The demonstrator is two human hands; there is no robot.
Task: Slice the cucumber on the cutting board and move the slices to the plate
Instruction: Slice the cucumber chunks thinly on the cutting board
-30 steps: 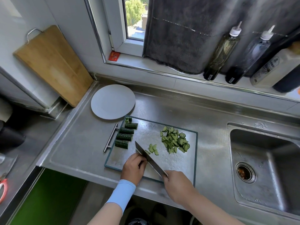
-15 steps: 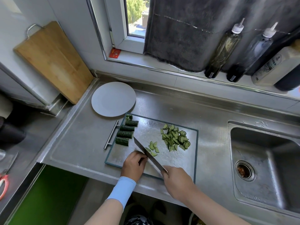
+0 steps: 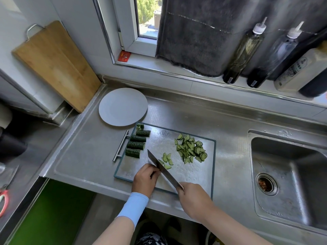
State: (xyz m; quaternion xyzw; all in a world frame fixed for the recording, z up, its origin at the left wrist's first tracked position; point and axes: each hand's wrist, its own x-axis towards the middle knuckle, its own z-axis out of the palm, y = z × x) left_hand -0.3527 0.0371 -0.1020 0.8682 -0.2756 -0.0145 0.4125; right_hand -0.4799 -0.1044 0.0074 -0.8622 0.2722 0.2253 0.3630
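Note:
A steel cutting board (image 3: pixel 191 175) with a dark rim lies on the counter. Several cucumber chunks (image 3: pixel 136 145) sit in a column at its left edge. A pile of half-moon slices (image 3: pixel 192 150) lies at its right, and a few fresh slices (image 3: pixel 166 159) lie beside the knife (image 3: pixel 161 169). My right hand (image 3: pixel 193 200) grips the knife handle, the blade slanting up-left over the board. My left hand (image 3: pixel 145 179) has its fingers curled against the blade's left side; the cucumber piece under them is hidden. The grey plate (image 3: pixel 123 106) stands bare beyond the board's far left corner.
A sink (image 3: pixel 286 183) opens to the right of the board. A wooden board (image 3: pixel 56 64) leans on the left wall. Bottles (image 3: pixel 242 53) stand on the sill at the back right. The counter's front edge runs just below my hands.
The knife and both hands stay at the board's front, with small cutting motion. The view has shifted slightly; slices and chunks lie as before.

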